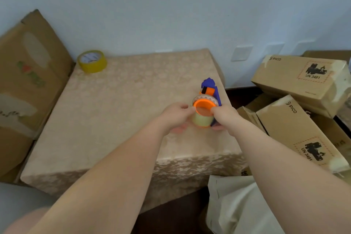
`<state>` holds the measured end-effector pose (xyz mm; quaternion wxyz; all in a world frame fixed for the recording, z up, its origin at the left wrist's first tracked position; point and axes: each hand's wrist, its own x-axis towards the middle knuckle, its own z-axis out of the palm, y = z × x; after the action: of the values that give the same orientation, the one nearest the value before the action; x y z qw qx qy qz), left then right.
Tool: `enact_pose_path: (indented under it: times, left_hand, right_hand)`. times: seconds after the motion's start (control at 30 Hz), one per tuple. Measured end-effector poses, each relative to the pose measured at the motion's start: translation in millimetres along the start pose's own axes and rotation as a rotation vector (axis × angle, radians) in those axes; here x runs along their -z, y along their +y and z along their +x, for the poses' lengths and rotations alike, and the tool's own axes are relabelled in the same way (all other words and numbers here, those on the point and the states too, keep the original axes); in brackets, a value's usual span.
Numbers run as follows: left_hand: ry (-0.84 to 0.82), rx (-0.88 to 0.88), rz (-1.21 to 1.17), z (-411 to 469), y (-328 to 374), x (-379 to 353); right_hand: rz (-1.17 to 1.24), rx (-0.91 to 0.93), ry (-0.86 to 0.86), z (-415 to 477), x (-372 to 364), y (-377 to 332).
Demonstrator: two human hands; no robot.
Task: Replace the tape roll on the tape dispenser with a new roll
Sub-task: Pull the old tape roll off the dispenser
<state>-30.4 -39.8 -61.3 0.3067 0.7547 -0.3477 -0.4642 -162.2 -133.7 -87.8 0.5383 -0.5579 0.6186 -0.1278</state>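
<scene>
A blue and orange tape dispenser (209, 86) stands near the table's right edge. A clear tape roll (201, 119) sits around its orange hub (204, 108). My left hand (175, 115) grips the roll from the left, fingers under it and thumb at the hub's rim. From the right, my right hand (225, 115) holds the dispenser, thumb on the hub's rim. A yellow tape roll (92, 61) lies flat at the table's far left corner, well away from both hands.
The table (123, 110) wears a beige patterned cloth and stands against a pale wall. A large cardboard box (28, 81) leans at the left. Several PICO cardboard boxes (300, 80) are stacked at the right. White fabric (237, 205) lies bottom right.
</scene>
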Motion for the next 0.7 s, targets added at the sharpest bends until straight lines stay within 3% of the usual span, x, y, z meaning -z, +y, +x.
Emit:
enact_pose_path:
  times: [0.27,0.5,0.7]
  left_hand:
    - [0.014,-0.002,-0.131,-6.4,3.9,-11.7]
    - [0.065,0.011,-0.232,-22.7,0.4,3.4]
    - [0.067,0.031,-0.334,-42.6,-6.1,20.5]
  right_hand:
    - [0.148,0.036,-0.039,-10.4,-0.8,4.8]
    - [0.178,0.085,-0.171,-35.6,-3.4,-6.6]
    - [0.349,0.078,-0.278,-54.4,-14.3,-15.2]
